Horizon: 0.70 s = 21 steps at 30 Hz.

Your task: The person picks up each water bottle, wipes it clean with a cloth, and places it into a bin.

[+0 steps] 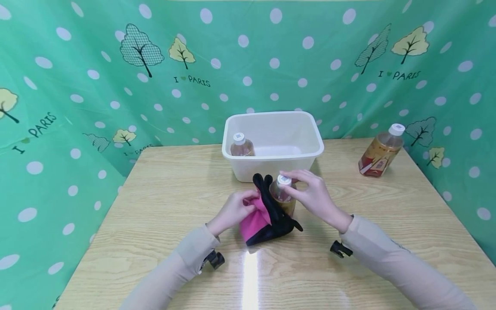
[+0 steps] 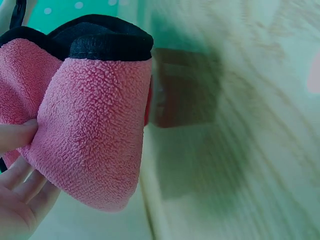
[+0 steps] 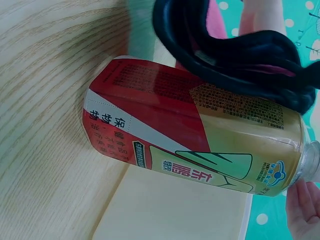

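Observation:
My left hand (image 1: 234,211) pinches a pink fleece cloth piece with wide black trim (image 1: 253,224), bunched up in front of the white bin. In the left wrist view the thumb presses its fuzzy pink side (image 2: 95,130), and the black edge curls open at the top. The fingers of my right hand (image 1: 315,196) grip a drink bottle (image 1: 287,206) at its white cap. That bottle stands beside the cloth, partly behind the black trim. The right wrist view shows its red and gold label (image 3: 175,130), with the black edge overlapping it.
A white plastic bin (image 1: 271,165) stands at the back of the wooden table (image 1: 174,185), with a bottle (image 1: 242,148) inside at its left. Another bottle (image 1: 379,157) is at the back right. A green dotted curtain (image 1: 259,47) hangs behind.

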Each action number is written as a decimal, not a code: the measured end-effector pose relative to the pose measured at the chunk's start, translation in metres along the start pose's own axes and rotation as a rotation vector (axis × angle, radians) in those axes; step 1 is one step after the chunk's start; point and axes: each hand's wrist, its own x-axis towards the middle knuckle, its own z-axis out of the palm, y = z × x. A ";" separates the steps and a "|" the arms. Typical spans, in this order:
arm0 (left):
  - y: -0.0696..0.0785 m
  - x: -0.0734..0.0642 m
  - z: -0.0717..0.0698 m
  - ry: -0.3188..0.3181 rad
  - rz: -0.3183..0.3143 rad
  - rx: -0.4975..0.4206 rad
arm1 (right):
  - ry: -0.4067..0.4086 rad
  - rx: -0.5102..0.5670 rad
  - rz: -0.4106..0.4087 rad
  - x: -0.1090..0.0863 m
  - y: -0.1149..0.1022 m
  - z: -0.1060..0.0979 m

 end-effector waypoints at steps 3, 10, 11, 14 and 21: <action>0.005 0.001 -0.003 0.019 0.002 -0.017 | 0.000 0.005 -0.004 0.000 0.000 0.000; 0.008 0.002 -0.002 0.043 -0.004 -0.028 | 0.000 0.004 0.005 0.000 0.000 0.000; 0.008 0.002 -0.001 0.048 -0.003 -0.030 | 0.001 0.005 0.005 0.000 0.000 0.000; 0.006 0.002 0.001 0.062 0.003 -0.043 | 0.003 0.005 0.005 0.000 0.000 0.000; -0.003 0.002 0.006 0.038 -0.002 -0.019 | 0.013 0.014 -0.007 0.000 0.000 0.000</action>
